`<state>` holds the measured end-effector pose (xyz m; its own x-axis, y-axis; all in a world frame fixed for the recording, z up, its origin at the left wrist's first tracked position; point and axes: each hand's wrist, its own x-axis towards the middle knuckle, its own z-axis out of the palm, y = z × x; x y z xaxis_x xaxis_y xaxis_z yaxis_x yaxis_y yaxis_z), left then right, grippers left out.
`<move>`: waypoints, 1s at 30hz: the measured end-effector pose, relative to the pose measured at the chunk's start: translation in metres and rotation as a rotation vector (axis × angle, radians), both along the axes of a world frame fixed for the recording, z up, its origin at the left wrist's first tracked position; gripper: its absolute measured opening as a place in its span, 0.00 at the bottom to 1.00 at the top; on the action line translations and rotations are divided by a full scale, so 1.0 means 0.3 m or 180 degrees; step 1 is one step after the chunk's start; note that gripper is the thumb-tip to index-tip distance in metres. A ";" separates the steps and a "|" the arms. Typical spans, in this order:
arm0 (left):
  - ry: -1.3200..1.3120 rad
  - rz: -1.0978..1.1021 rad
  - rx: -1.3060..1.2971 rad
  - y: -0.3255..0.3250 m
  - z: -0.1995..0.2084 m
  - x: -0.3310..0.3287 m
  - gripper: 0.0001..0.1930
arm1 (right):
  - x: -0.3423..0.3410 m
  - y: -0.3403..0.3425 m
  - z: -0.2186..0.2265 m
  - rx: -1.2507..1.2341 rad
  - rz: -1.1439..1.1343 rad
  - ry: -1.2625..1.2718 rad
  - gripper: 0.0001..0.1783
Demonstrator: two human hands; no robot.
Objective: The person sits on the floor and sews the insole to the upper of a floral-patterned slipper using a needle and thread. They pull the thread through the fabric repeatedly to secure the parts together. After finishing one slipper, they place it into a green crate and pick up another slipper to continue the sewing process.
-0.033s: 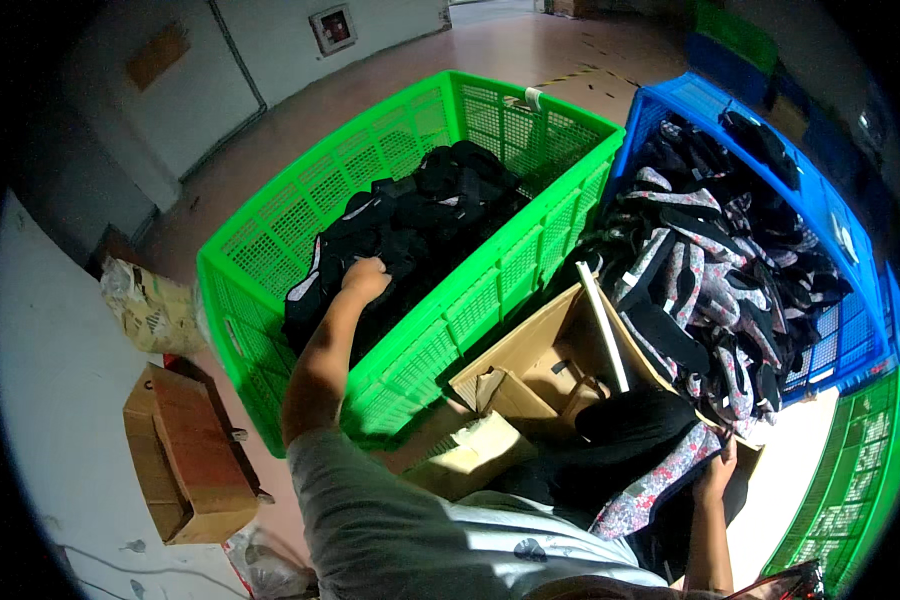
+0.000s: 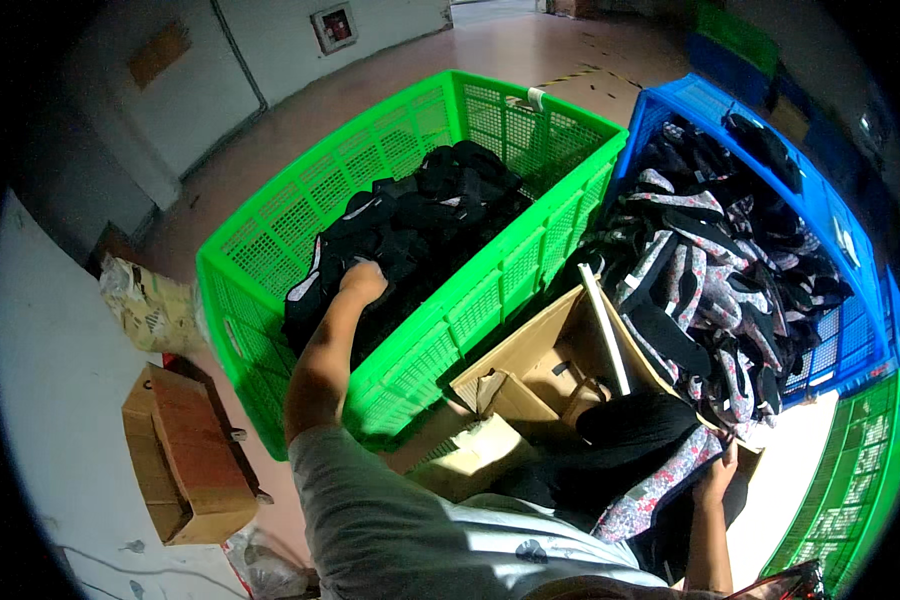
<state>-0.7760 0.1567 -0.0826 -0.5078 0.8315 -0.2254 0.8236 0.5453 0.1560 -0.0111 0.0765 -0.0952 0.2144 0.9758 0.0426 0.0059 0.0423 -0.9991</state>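
My left arm reaches into a green mesh crate (image 2: 510, 250). Down on the dark heap inside it, my left hand (image 2: 363, 282) is closed on a black fabric piece (image 2: 335, 290); the fingertips are partly hidden. My right hand (image 2: 715, 478) pinches the upper end of a long, padded fabric piece (image 2: 650, 487) with a pink and grey floral face and a black edge. This piece slants across my lap. Its exact kind I cannot tell.
A blue crate (image 2: 840, 215) at the right is heaped with black and floral pieces (image 2: 710, 270). An open cardboard box (image 2: 520, 355) with a white strip (image 2: 604, 328) across it stands before me. Another cardboard box (image 2: 195, 455) lies at the left, and a green crate (image 2: 850, 480) stands lower right.
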 end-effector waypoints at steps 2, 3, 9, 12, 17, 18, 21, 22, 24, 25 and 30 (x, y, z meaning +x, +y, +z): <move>0.0677 0.0034 -0.0530 -0.052 -0.176 -0.184 0.20 | -0.049 0.023 0.018 0.0024 0.0120 -0.0070 0.16; 0.0472 -0.0170 -0.0960 0.029 -0.067 -0.016 0.23 | -0.019 -0.033 0.023 0.0082 -0.0095 -0.0076 0.16; 0.0527 -0.0432 -0.1634 0.043 -0.147 -0.080 0.23 | 0.016 -0.038 -0.053 0.0318 -0.0128 -0.0389 0.20; 0.0618 -0.0741 -0.1511 0.060 -0.319 -0.108 0.25 | -0.012 -0.050 -0.035 0.0254 -0.0212 -0.0273 0.14; 0.0277 -0.0605 -0.0976 0.070 -0.661 -0.226 0.19 | -0.011 -0.043 -0.042 0.0169 -0.0200 -0.0132 0.13; 0.0152 -0.0406 -0.0989 0.069 -0.702 -0.255 0.20 | -0.013 -0.031 -0.053 0.0184 -0.0172 -0.0217 0.14; -0.0376 0.0261 -0.0839 0.097 -0.748 -0.289 0.23 | -0.004 0.011 -0.100 0.0184 -0.0193 -0.0177 0.18; -0.0732 0.0465 -0.0660 0.105 -0.729 -0.262 0.22 | 0.004 0.005 -0.113 0.0280 -0.0262 -0.0353 0.19; -0.1469 0.0723 -0.0322 0.163 -0.474 -0.058 0.22 | -0.016 -0.081 -0.070 0.0467 -0.0577 -0.0778 0.21; -0.1554 0.1017 -0.0371 0.149 -0.455 -0.060 0.21 | -0.010 -0.066 -0.075 0.0421 -0.0538 -0.0700 0.22; -0.1411 -0.0884 -0.2312 0.112 -0.569 -0.219 0.19 | 0.003 -0.017 -0.122 0.0353 -0.0589 -0.0570 0.24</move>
